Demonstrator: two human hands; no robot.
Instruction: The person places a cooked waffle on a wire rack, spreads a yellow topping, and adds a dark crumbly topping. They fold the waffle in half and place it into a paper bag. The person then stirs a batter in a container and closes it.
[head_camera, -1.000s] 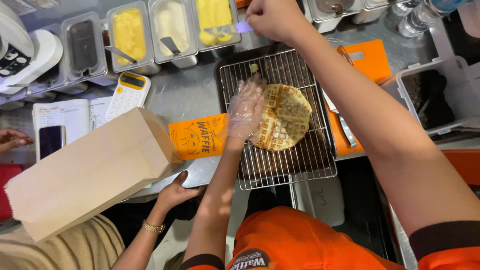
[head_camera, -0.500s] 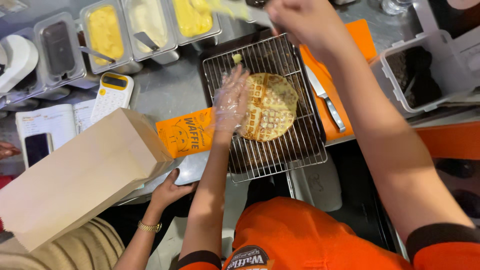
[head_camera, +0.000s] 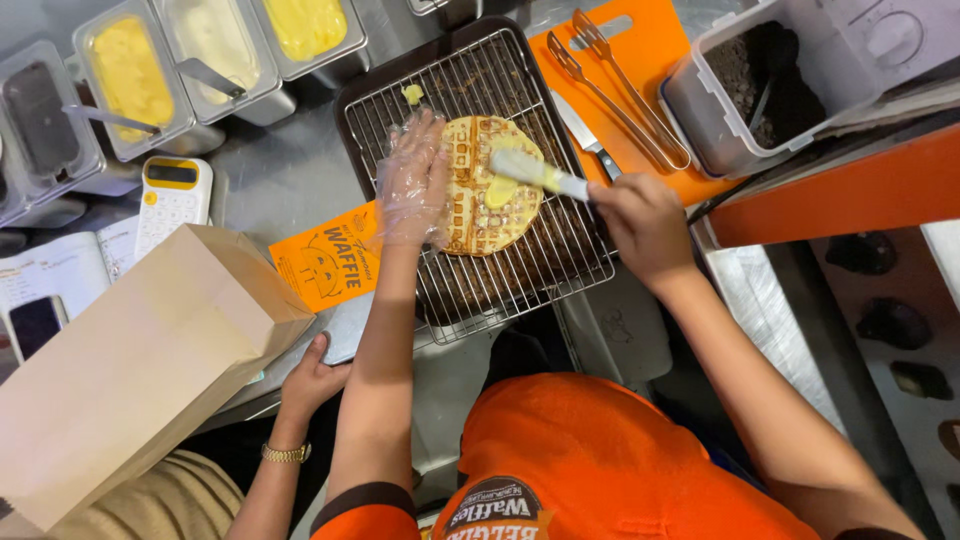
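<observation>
Left hand (head_camera: 412, 185): one, in a clear plastic glove, grip open, fingers spread flat, touching the left edge of the waffle (head_camera: 490, 190). Right hand (head_camera: 640, 222): one, bare, grip closed around the spatula (head_camera: 535, 172), whose blade lies on the waffle with yellow spread.

Waffle: one, round, on the wire rack (head_camera: 480, 285) on the counter (head_camera: 280, 175).

Tongs (head_camera: 620, 90): one pair, on the orange board (head_camera: 650, 45). Paper bag (head_camera: 140, 360): one, touched by another person's hand (head_camera: 312, 380). Calculator (head_camera: 172, 200): one.

Metal wire rack (head_camera: 560, 250), matt paper bag (head_camera: 140, 370).
</observation>
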